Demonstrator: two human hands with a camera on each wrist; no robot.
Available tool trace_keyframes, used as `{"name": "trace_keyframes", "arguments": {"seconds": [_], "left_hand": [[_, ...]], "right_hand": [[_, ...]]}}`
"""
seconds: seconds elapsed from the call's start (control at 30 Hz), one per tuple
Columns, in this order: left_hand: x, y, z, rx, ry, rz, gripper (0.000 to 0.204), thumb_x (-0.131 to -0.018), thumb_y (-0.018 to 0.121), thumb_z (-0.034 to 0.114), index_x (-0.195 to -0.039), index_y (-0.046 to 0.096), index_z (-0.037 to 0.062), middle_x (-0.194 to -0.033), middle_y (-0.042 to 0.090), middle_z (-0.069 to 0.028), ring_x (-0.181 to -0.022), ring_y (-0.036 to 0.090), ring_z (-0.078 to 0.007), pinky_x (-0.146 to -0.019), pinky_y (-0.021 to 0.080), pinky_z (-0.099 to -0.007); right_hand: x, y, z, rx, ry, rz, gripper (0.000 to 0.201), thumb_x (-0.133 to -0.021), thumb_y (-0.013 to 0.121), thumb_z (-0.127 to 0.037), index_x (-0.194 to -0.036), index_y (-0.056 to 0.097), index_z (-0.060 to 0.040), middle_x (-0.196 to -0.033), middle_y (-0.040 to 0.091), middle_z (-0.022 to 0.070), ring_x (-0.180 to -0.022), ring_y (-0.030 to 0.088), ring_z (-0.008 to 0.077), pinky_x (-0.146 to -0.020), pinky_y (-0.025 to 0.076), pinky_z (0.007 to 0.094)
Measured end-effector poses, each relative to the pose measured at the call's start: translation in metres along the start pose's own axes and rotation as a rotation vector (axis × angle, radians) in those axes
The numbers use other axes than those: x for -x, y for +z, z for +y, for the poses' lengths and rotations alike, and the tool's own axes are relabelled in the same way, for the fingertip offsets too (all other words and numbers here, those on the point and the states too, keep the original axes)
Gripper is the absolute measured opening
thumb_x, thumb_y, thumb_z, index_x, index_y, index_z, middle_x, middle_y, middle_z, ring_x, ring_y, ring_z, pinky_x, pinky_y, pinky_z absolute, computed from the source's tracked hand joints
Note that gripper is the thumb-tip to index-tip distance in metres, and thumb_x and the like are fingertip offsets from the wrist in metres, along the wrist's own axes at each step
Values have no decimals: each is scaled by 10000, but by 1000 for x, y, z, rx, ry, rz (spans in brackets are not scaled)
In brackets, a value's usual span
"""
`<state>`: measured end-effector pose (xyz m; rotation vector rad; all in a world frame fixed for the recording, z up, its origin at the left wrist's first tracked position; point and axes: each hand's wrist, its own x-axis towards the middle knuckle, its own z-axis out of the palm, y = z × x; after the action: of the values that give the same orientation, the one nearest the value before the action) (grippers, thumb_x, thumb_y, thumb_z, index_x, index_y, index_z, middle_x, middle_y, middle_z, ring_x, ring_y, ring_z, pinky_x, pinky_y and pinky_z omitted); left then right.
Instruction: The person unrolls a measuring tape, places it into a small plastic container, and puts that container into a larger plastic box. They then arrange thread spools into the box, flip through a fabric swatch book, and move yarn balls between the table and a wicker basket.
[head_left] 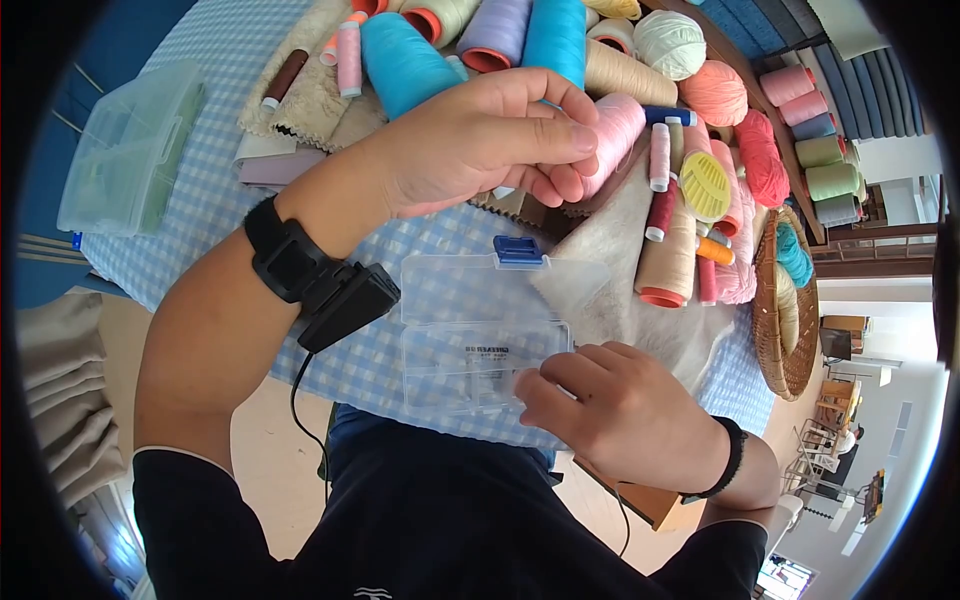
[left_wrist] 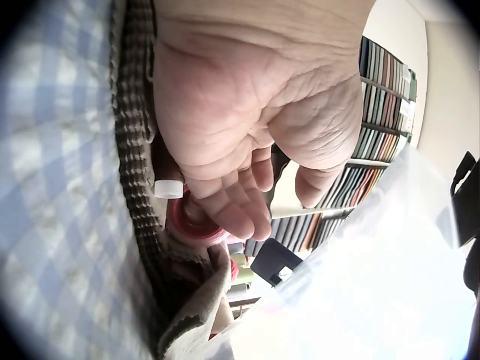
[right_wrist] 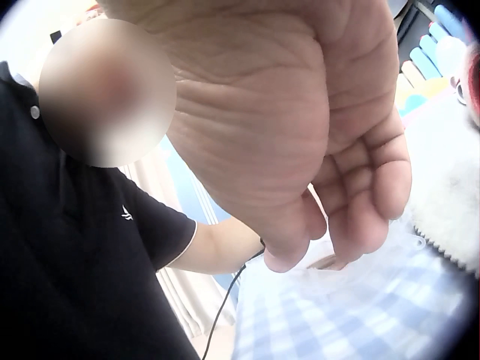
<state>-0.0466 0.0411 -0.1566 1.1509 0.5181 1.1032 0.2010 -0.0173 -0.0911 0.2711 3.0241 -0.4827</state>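
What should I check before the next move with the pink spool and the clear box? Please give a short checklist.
1. Left hand grips pink thread cone: ok.
2. Clear plastic box lies open, lid back: ok.
3. Right hand rests on the box's near edge: ok.
4. Box interior free of things: cannot tell.
5. Box sits fully on checked tablecloth: not ok, near part overhangs the edge.

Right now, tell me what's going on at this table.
A person sits at a table with a blue checked cloth crowded with thread spools. The left hand reaches in and grips a pink thread cone lying among them. The right hand rests with curled fingers on the edge of a clear plastic box that lies open near the table's front. A second clear box sits off to the side, and a wicker basket holds more yarn.
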Motion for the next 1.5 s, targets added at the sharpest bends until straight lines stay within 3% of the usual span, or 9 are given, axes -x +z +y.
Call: {"name": "trace_keyframes", "arguments": {"seconds": [0.53, 0.67, 0.77, 0.9, 1.07, 1.2, 1.27, 1.4, 1.5], "left_hand": [[1, 1, 1, 39, -13, 13, 243, -1014, 594, 204, -1203, 528, 67, -1046, 665, -72, -880, 667, -132, -773, 551, -276], [2, 7, 7, 98, 18, 81, 186, -1001, 607, 183, -1129, 550, 60, -924, 641, -48, -764, 632, -115, -640, 520, -258], [2, 8, 10, 151, 58, 105, 161, -993, 616, 168, -1083, 559, 48, -858, 616, -31, -693, 592, -99, -569, 480, -246], [2, 12, 10, 110, 90, 183, 136, -983, 607, 150, -1060, 552, 52, -785, 565, -5, -602, 524, -73, -498, 400, -223], [1, 6, 7, 108, 114, 222, 137, -984, 598, 148, -1057, 553, 41, -774, 569, -6, -609, 526, -72, -524, 397, -213], [2, 5, 7, 153, 134, 216, 140, -987, 595, 151, -1061, 556, 38, -784, 576, -12, -615, 528, -77, -530, 394, -216], [2, 5, 8, 183, 173, 186, 146, -993, 589, 161, -1067, 559, 38, -793, 580, -15, -625, 526, -84, -538, 393, -225], [2, 4, 11, 195, 227, 181, 141, -996, 585, 180, -1058, 574, 54, -795, 580, -13, -637, 517, -93, -557, 395, -239], [4, -2, 14, 196, 269, 78, 145, -1016, 530, 175, -1102, 547, 60, -869, 536, -23, -691, 492, -100, -588, 394, -233]], "right_hand": [[14, -5, -1, -66, 17, -30, 390, -835, 730, -223, -1133, 642, 11, -947, 643, 66, -716, 660, 200, -627, 534, 334], [22, -26, 5, -87, 52, 45, 352, -839, 732, -211, -1105, 645, 4, -944, 651, 79, -718, 662, 224, -637, 535, 347], [30, -46, 25, -72, 90, 244, 321, -833, 738, -195, -1074, 643, -4, -935, 657, 102, -756, 671, 271, -654, 538, 375], [30, -72, 64, -51, 465, 378, 320, -801, 736, -115, -1088, 640, -13, -984, 670, 152, -909, 663, 363, -784, 533, 430], [16, -72, 114, 110, 408, 465, 518, -751, 778, -155, -1224, 613, -21, -1202, 627, 174, -1064, 624, 373, -906, 521, 447], [-2, -69, 128, 122, 301, 452, 531, -747, 768, -149, -1239, 612, -23, -1201, 626, 173, -1079, 619, 371, -909, 519, 441], [-9, -75, 123, 44, 383, 292, 549, -743, 773, -94, -1262, 607, -31, -1294, 590, 162, -1135, 596, 353, -982, 493, 407], [-13, -76, 117, -34, 383, 352, 457, -712, 787, -69, -1140, 630, -37, -1198, 612, 123, -1040, 619, 273, -905, 514, 382], [-14, -92, 62, -192, 299, 345, 350, -672, 767, -34, -998, 640, -41, -1040, 622, 128, -975, 648, 303, -811, 533, 386]]}}
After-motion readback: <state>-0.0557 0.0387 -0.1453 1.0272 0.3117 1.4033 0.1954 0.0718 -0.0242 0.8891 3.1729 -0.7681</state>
